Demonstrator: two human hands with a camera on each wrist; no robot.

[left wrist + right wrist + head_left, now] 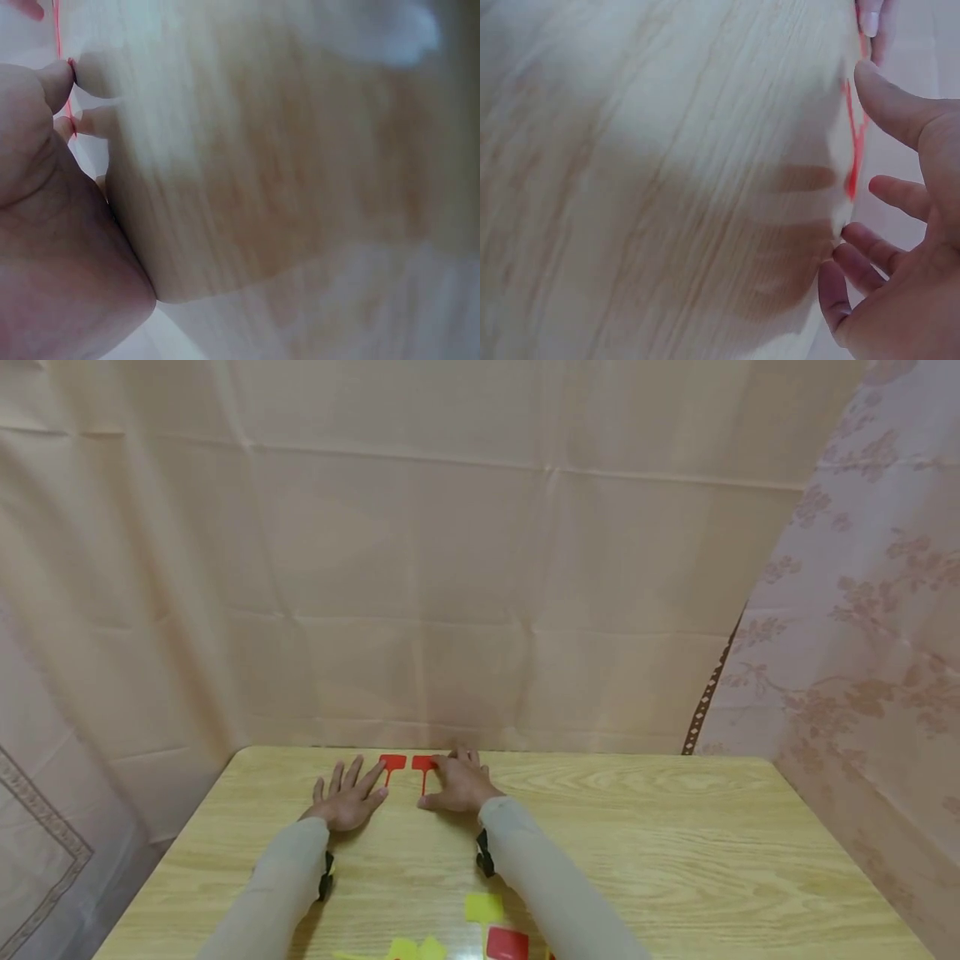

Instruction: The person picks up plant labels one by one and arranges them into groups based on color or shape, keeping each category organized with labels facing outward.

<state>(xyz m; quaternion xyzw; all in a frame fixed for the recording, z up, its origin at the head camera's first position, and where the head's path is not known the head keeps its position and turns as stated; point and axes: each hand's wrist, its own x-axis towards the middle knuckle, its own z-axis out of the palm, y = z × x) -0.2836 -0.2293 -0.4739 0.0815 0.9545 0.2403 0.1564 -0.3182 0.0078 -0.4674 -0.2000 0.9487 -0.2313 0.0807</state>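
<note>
Two red tags, each a flat rectangle with a thin strip like a cable-tie label, lie side by side along the table's far edge. Beside the left tag (393,762) rests my left hand (347,802), fingers spread, index fingertip at the tag's corner and thumb by its strip. My right hand (463,783) is at the right tag (423,762), with its index finger by the rectangle and thumb near the strip's lower end. In the right wrist view, the fingers of the right hand (922,225) are apart and lightly bent, next to a red strip (853,161).
Nearer on the wooden table (637,843) lie a yellow tag (483,907), a red tag (507,942) and more yellow pieces (416,949), partly cut off by the frame. A beige curtain (420,568) hangs behind the far edge; a floral curtain (877,635) hangs at right.
</note>
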